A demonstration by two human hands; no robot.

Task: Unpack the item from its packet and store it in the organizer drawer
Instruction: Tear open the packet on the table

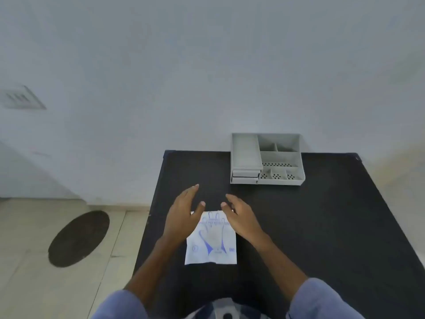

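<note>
A white packet (pixel 211 244) printed with a blue glove drawing lies flat on the black table (pixel 310 226), near its front left. My left hand (pixel 181 215) hovers over the packet's upper left corner, fingers spread, holding nothing. My right hand (pixel 241 217) is over its upper right corner, also open and empty. The grey organizer (pixel 266 160) stands at the table's far edge against the wall. It has two shut drawers (pixel 245 176) at its front left and several open compartments on the right.
A white wall rises right behind the table. The tiled floor (pixel 34 284) on the left carries a dark oval mat (pixel 79 238). A vent (pixel 21 97) sits on the wall at far left.
</note>
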